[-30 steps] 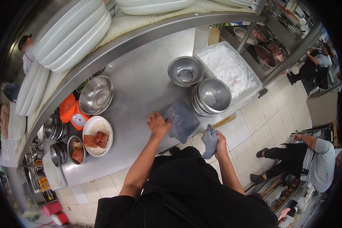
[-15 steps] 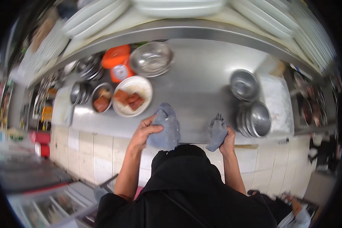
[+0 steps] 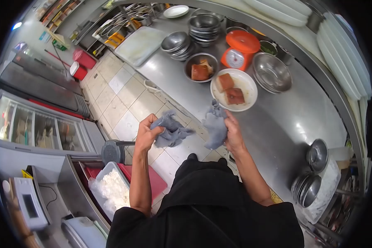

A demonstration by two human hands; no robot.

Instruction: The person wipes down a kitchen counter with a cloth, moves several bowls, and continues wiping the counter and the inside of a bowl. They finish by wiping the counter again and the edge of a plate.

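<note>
In my left hand is a crumpled blue-grey cloth, pinched between thumb and fingers above the tiled floor. My right hand grips a second blue-grey piece, its outline slightly blurred; whether it is a cloth or a glove I cannot make out. The two pieces hang apart, beside the steel counter's edge. Nearest to my right hand, a white bowl holds two reddish-brown blocks. Beside it, a metal bowl contains another brown block.
On the steel counter stand an orange scale, a large metal bowl, stacked bowls and a white board. At lower left are a tub of white pieces and a glass-topped freezer.
The view has turned left, bringing the freezer and tub into fuller sight. My hands are closer together. The piece in my left hand is now bunched up instead of spread.
</note>
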